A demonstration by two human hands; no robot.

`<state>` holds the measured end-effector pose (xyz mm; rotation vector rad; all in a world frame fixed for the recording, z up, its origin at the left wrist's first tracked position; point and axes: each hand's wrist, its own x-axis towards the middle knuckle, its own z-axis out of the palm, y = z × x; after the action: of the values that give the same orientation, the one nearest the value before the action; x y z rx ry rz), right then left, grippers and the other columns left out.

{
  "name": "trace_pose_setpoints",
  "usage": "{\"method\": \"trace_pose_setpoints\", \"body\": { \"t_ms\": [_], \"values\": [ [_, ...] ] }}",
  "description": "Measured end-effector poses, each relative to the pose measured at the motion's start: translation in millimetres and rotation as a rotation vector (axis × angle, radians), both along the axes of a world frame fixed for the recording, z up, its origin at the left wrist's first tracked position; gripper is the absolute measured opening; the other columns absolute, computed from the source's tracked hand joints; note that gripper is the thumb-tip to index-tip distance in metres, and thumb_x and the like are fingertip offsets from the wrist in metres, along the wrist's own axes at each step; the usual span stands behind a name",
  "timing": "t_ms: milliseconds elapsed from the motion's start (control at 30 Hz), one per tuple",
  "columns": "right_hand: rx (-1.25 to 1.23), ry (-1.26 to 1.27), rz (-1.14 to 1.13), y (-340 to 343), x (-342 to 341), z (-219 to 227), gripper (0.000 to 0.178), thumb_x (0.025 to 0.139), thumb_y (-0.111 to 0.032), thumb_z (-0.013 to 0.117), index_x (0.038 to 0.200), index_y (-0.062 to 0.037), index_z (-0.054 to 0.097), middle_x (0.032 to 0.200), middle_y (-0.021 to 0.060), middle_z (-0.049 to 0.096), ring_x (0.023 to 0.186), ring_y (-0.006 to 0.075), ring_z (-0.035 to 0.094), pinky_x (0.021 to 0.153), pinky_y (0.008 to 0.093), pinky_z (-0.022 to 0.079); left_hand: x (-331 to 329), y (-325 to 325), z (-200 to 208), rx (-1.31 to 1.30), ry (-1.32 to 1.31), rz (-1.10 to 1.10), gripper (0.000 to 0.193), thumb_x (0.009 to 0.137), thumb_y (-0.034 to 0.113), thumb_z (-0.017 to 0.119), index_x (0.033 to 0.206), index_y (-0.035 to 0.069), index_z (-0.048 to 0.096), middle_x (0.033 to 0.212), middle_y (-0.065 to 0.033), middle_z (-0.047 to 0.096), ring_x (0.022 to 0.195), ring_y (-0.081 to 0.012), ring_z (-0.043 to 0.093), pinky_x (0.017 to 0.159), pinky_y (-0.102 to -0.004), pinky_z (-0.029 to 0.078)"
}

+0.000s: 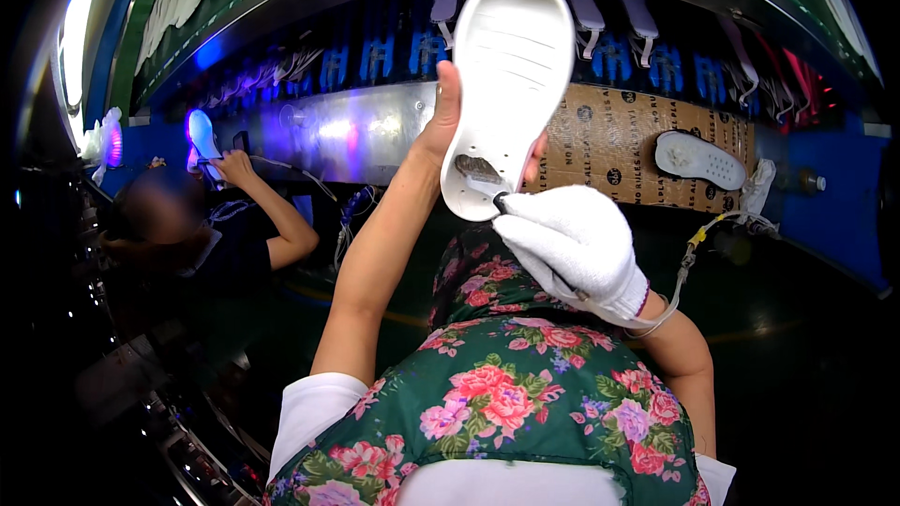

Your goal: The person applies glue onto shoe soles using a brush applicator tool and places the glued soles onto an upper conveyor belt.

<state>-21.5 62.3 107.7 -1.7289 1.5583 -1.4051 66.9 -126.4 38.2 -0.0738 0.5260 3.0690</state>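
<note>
My bare left hand (443, 120) grips a white shoe sole (511, 56) from underneath, thumb along its left edge and fingertips showing at its right. The sole is tilted up in front of me, its wide ridged end far and its narrow end near. On the narrow end is a grey, wet-looking patch (478, 169) with small holes around it. My right hand (572, 242), in a white knit glove, is closed round a thin tool whose dark tip (499, 201) touches the sole's near right edge. The rest of the tool is mostly hidden by the glove.
Another white sole (698, 159) lies on printed brown cardboard (600, 145) at right. Behind runs a rack with hanging pale soles (583, 5) and blue holders. A thin tube (689, 267) runs from my right wrist. At left, a co-worker's hand (234, 169) holds a blue-lit sole (201, 134).
</note>
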Motion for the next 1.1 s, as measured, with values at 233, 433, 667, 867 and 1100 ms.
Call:
{"method": "trace_pose_setpoints", "body": {
  "t_ms": [233,433,667,867,1100],
  "values": [
    [-0.062,-0.01,0.096,-2.4,14.2,-5.8,0.026,0.072,-0.003,0.077,0.097,-0.0052,0.07,0.095,0.0105,0.07,0.08,0.0256,0.068,0.068,0.0362,0.054,-5.1,-13.7,4.9,-0.177,-0.089,-0.199,0.101,0.076,0.084,0.044,0.128,-0.003,0.051,0.086,-0.0248,0.064,0.071,-0.0336,0.07,0.056,-0.0423,0.062],
    [-0.14,0.179,0.012,-4.9,6.3,-2.6,0.028,0.072,-0.002,0.073,0.1,-0.0022,0.07,0.095,0.0129,0.07,0.081,0.0282,0.069,0.07,0.0363,0.055,-9.2,-11.7,10.3,-0.57,-0.269,-0.207,0.091,0.083,0.074,0.047,0.134,-0.001,0.05,0.107,-0.0258,0.064,0.089,-0.0304,0.071,0.068,-0.039,0.063],
    [-0.022,-0.074,0.113,-8.9,14.4,1.0,0.025,0.072,-0.003,0.076,0.097,-0.0065,0.07,0.092,0.0099,0.07,0.084,0.0285,0.068,0.074,0.0363,0.054,-23.9,-17.3,36.8,-1.225,-0.476,-0.536,0.103,0.08,0.086,0.037,0.137,0.001,0.052,0.135,-0.0288,0.051,0.123,-0.0367,0.055,0.093,-0.0464,0.051],
    [-0.065,0.137,0.032,-6.1,12.3,-7.6,0.031,0.07,-0.002,0.077,0.1,-0.0065,0.069,0.093,0.009,0.07,0.081,0.0279,0.068,0.07,0.0364,0.052,-34.2,-18.1,52.8,-1.365,-0.331,-0.685,0.115,0.075,0.092,0.028,0.143,0.001,0.044,0.148,-0.029,0.036,0.139,-0.0422,0.033,0.111,-0.0475,0.034],
    [0.128,-0.14,-0.007,-5.3,4.4,2.2,0.02,0.073,-0.004,0.077,0.092,-0.0072,0.071,0.09,0.0082,0.071,0.083,0.0258,0.068,0.073,0.035,0.054,-39.4,-20.2,36.3,-1.507,-0.307,-0.863,0.118,0.075,0.092,0.028,0.146,-0.003,0.036,0.152,-0.0271,0.028,0.143,-0.0408,0.025,0.116,-0.0482,0.027]
  ]
}}
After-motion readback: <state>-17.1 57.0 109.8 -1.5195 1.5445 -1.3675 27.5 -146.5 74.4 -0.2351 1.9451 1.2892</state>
